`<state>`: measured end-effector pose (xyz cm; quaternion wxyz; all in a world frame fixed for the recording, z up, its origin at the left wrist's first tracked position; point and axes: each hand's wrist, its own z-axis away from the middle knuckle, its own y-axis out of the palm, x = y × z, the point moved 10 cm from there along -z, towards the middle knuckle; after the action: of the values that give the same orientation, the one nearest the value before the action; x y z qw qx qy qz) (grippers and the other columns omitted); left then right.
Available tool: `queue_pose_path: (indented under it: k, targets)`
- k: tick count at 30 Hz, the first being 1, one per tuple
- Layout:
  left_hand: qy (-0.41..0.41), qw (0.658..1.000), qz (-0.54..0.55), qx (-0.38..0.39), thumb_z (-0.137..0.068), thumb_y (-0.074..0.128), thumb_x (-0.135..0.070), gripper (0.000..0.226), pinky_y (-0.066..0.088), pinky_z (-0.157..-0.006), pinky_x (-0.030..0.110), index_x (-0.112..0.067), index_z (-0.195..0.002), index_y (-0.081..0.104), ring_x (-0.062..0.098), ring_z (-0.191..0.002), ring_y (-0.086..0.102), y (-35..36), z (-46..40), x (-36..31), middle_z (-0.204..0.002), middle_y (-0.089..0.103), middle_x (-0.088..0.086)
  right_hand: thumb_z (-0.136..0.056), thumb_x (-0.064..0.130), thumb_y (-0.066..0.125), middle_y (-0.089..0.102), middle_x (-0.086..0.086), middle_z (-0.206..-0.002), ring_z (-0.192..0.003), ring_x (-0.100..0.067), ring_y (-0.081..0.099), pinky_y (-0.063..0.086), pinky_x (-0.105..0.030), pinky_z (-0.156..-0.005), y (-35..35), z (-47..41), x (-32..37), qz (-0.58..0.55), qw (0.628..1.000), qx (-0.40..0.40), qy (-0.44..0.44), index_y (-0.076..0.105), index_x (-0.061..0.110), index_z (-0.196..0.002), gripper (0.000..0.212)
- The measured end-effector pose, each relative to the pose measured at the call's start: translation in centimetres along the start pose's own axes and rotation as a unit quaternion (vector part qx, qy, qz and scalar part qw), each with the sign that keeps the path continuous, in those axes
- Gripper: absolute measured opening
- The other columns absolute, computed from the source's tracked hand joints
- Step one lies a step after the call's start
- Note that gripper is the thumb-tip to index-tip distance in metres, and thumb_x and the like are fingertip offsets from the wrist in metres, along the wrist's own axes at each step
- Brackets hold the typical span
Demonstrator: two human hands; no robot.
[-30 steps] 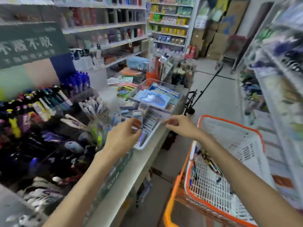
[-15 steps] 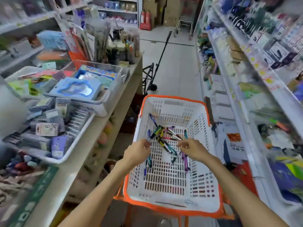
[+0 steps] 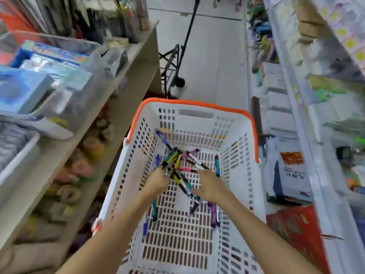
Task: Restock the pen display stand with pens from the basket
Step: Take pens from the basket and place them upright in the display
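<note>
Aisle floor closer; both hands (image 3: 157, 180) (image 3: 210, 186) deeper in basket (image 3: 197, 107), fingers curled onto pens (image 3: 178, 165).

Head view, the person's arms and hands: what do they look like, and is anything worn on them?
Both forearms come in bare from the bottom edge, with no sleeve showing anywhere in view. The left hand and right hand are ungloved. No watch, bracelet or ring is visible on either wrist or hand, though motion blur softens fine detail around the fingers.

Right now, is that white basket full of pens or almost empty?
Almost empty. The basket holds one loose pile of pens near its far end, with a few strays; most of its slotted floor shows bare.
</note>
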<state>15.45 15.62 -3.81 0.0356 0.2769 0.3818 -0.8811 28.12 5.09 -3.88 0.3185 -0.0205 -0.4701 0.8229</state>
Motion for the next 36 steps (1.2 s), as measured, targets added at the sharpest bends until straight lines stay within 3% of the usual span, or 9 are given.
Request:
queue_pose_path:
  k: [4,9,17,20,24,28,32,34,36]
  targets:
    - [-0.007,1.0,-0.007,-0.02,-0.095,0.055,-0.035,0.06,0.048,-0.093,0.034,-0.011,-0.143,0.028,0.029,-0.112,0.055,1.0,-3.6,0.8,-0.137,0.047,0.013,-0.07,0.066,0.069,-0.01,-0.019,-0.158,-0.146,-0.036,-0.004,0.009,-0.048,-0.119,2.9,-3.3,-1.2,0.02,0.999,0.017,0.035,-0.013,0.009,-0.15,0.128]
    - [-0.003,0.987,-0.142,-0.078,-0.086,0.056,-0.059,0.09,0.022,-0.115,0.04,-0.01,-0.15,0.017,0.027,-0.145,0.016,0.9,-6.6,0.4,-0.157,0.018,0.01,-0.062,0.074,0.068,-0.017,-0.019,-0.157,-0.145,-0.035,-0.014,-0.003,-0.049,-0.117,4.1,-5.7,-1.8,0.011,0.997,-0.041,0.063,-0.022,0.008,-0.147,0.141]
    - [0.007,0.976,-0.193,-0.105,-0.09,0.05,-0.056,0.067,0.04,-0.102,0.042,-0.007,-0.135,0.04,0.032,-0.129,0.041,0.3,-8.4,-1.3,-0.138,0.045,0.014,-0.079,0.056,0.063,0.032,-0.009,-0.142,-0.131,-0.025,0.03,0.027,-0.037,-0.109,3.6,-5.5,0.6,0.019,0.99,-0.142,0.0,0.02,0.006,-0.144,0.092]
    - [-0.007,0.973,-0.227,-0.043,-0.094,0.05,-0.045,0.046,0.048,-0.076,0.034,-0.006,-0.117,0.049,0.027,-0.097,0.059,0.6,-9.1,-0.8,-0.104,0.06,0.008,-0.085,0.048,0.059,0.037,-0.011,-0.134,-0.123,-0.027,0.037,0.036,-0.037,-0.1,3.3,-5.7,1.2,0.036,0.99,-0.139,0.009,0.029,0.007,-0.136,0.072]
    - [-0.002,0.959,-0.282,0.025,-0.099,0.044,-0.033,0.027,0.04,-0.058,0.028,-0.007,-0.102,0.052,0.019,-0.071,0.054,1.8,-8.7,0.4,-0.072,0.048,0.0,-0.094,0.036,0.052,0.042,-0.014,-0.128,-0.116,-0.029,0.044,0.041,-0.037,-0.09,3.8,-5.8,2.3,0.075,0.992,-0.106,-0.009,0.033,0.006,-0.131,0.051]
    - [-0.021,0.986,-0.166,-0.014,-0.102,0.035,-0.035,0.027,0.047,-0.069,0.034,-0.01,-0.106,0.043,0.027,-0.087,0.062,1.2,-6.9,1.5,-0.085,0.052,0.004,-0.095,0.023,0.055,0.046,-0.014,-0.127,-0.112,-0.028,0.051,0.045,-0.036,-0.079,4.9,-5.5,2.5,0.092,0.994,-0.059,-0.019,0.036,0.004,-0.13,0.044]
    - [-0.003,0.997,0.056,-0.047,-0.103,0.038,-0.028,0.019,0.041,-0.05,0.022,-0.016,-0.089,0.043,0.012,-0.057,0.051,-0.4,-2.7,0.4,-0.072,0.05,0.003,-0.099,0.019,0.045,0.052,-0.005,-0.086,-0.069,-0.019,0.053,0.042,-0.032,-0.057,5.5,-4.5,1.7,-0.083,0.995,0.051,0.007,0.027,0.006,-0.139,0.044]
    - [-0.054,0.969,0.242,-0.013,-0.102,0.043,-0.021,0.015,0.042,-0.045,0.016,-0.014,-0.091,0.05,0.008,-0.049,0.049,0.0,-0.4,1.2,-0.069,0.052,0.004,-0.101,0.017,0.04,0.045,-0.001,-0.076,-0.062,-0.013,0.046,0.047,-0.033,-0.058,5.4,-3.4,2.1,-0.248,0.961,0.121,0.02,0.031,0.016,-0.129,0.03]
    - [-0.146,0.891,0.428,0.036,-0.099,0.046,-0.013,0.012,0.048,-0.051,0.02,-0.007,-0.102,0.056,0.011,-0.055,0.052,1.3,2.1,2.6,-0.074,0.055,0.005,-0.101,0.015,0.041,0.05,-0.002,-0.076,-0.061,-0.012,0.05,0.045,-0.027,-0.059,4.0,-1.8,2.5,-0.402,0.905,0.129,0.046,0.042,0.01,-0.114,0.014]
